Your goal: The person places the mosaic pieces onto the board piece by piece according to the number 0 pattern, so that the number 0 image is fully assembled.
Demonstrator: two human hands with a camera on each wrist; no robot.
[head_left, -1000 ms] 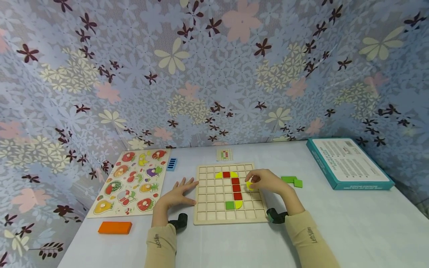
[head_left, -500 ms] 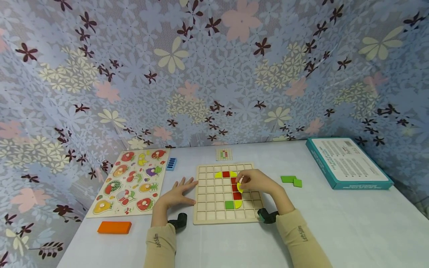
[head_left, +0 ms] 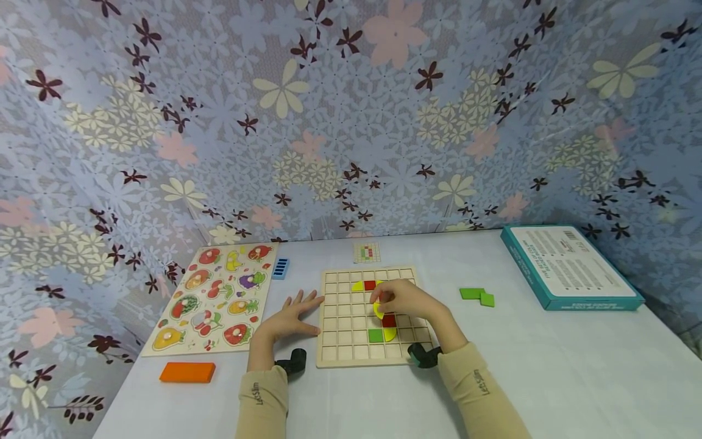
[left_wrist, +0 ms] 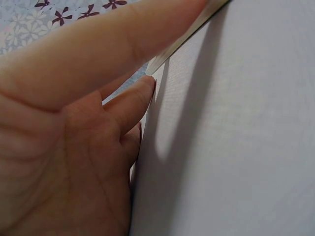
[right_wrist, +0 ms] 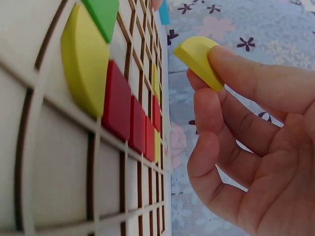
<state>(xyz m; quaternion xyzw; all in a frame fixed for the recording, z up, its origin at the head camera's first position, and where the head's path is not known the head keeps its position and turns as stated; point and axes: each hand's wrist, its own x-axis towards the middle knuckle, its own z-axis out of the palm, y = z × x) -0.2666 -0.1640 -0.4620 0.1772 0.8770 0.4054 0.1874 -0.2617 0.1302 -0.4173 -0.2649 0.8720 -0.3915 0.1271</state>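
A gridded wooden board [head_left: 345, 353] lies on the table in the head view. My right hand [head_left: 410, 299] pinches a yellow rounded block [right_wrist: 200, 60] between thumb and fingers, held above the grid in the right wrist view. Below it, a row of red square blocks [right_wrist: 117, 102] sits in the cells, partly hidden by the hand in the head view. A yellow rounded block [right_wrist: 83, 61] and a green square block [head_left: 375, 336] are at the row's near end. My left hand [head_left: 287, 318] lies with fingers spread, thumb and fingertips right at the board's left edge.
A small pattern card [head_left: 367, 252] lies behind the board. Left are a fruit puzzle board [head_left: 219, 308], a blue piece [head_left: 280, 269] and an orange block [head_left: 187, 372]. Green blocks [head_left: 471, 294] and a teal box [head_left: 576, 268] are to the right.
My right hand has moved left across the board with the yellow block, from the right-hand cells to over the red row. My left hand stays in place.
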